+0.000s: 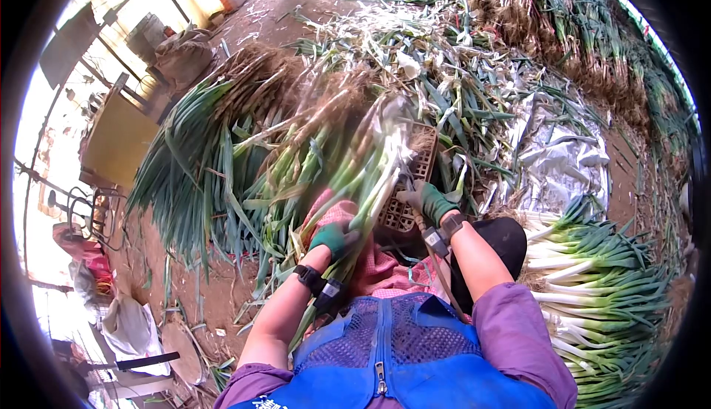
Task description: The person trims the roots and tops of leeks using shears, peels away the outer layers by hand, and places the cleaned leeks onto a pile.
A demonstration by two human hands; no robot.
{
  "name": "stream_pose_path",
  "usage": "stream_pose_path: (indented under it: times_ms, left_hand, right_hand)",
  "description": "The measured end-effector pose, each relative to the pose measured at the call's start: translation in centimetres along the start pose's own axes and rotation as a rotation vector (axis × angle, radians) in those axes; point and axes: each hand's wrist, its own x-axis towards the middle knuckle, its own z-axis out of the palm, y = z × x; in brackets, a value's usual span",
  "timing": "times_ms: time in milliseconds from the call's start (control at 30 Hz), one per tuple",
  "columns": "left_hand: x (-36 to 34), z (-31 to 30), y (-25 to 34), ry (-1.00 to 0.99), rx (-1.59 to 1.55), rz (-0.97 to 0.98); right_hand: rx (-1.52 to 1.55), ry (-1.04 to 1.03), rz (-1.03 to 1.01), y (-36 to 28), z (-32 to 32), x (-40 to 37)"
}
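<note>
some leeks (376, 193) in left hand (335, 239) (right hand (431, 201): hose (442, 273))

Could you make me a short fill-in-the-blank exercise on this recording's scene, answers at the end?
The left hand and right hand both wear ____ gloves.
The mesh-panelled vest is mainly ____.
Its wearer's sleeves are ____.
The neat pile of white-stemmed green onions lies to the wearer's ____.

Missing words: green; blue; purple; right.
</note>
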Motion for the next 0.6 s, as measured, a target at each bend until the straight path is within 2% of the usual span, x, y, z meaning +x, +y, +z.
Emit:
stream_pose_path:
  times_ms: [33, 133, 233, 367, 500, 600]
  left_hand:
    - [0.0, 0.1, 0.1, 0.017, 0.003, 0.002]
    - [0.0, 0.1, 0.1, 0.051, 0.012, 0.000]
    - [0.4, 0.3, -0.6, 0.040, -0.005, 0.003]
    - [0.6, 0.4, -1.2, 0.024, -0.042, -0.010]
    - [-0.2, -0.2, -0.2, 0.003, -0.166, -0.019]
    - [-0.4, -0.4, 0.2, 0.001, -0.182, -0.026]
  right_hand:
    - [0.039, -0.034, 0.022, 0.1, 0.0, -0.2]
    - [-0.170, 0.118, -0.083, 1.7, 1.5, 0.8]
    - [-0.148, -0.036, -0.086, 1.5, 0.7, 1.1]
    - [-0.122, 0.001, 0.047, 1.2, 1.2, 1.9]
    - [-0.200, -0.019, 0.027, 1.4, 0.8, 1.5]
    - [-0.144, -0.009, 0.059, 1.4, 1.0, 1.5]
